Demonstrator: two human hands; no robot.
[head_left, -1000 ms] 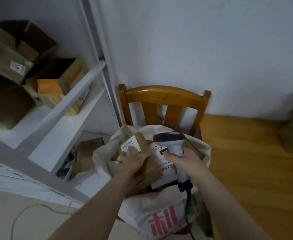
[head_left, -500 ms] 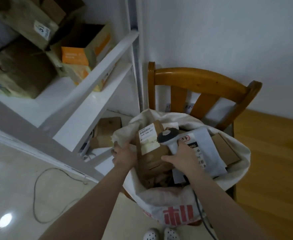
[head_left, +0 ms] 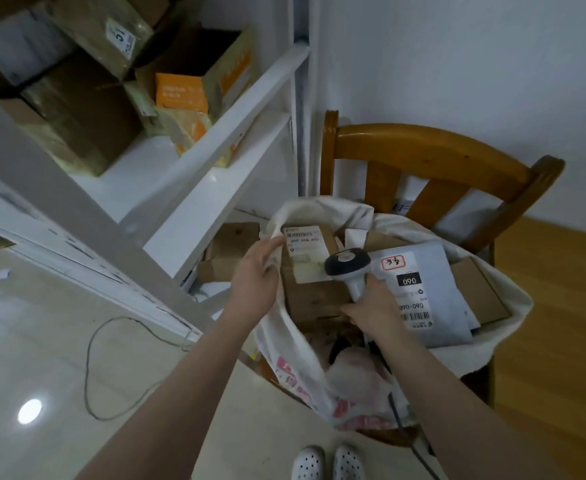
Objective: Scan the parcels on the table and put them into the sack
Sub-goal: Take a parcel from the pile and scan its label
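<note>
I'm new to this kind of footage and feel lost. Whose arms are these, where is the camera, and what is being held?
No machine here: a person wears one wide-angle camera on the head, looking down, so the arms are their own. The left hand holds the rim of a white sack sitting on a wooden chair. The right hand grips a barcode scanner over the parcels inside: a brown box and a grey mailer, both labelled. Beside it stands a white shelf with more boxes.

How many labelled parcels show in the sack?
2: the brown box by the left hand on the sack rim, and the grey mailer beside the right hand holding the scanner. Others possibly hidden.
</note>
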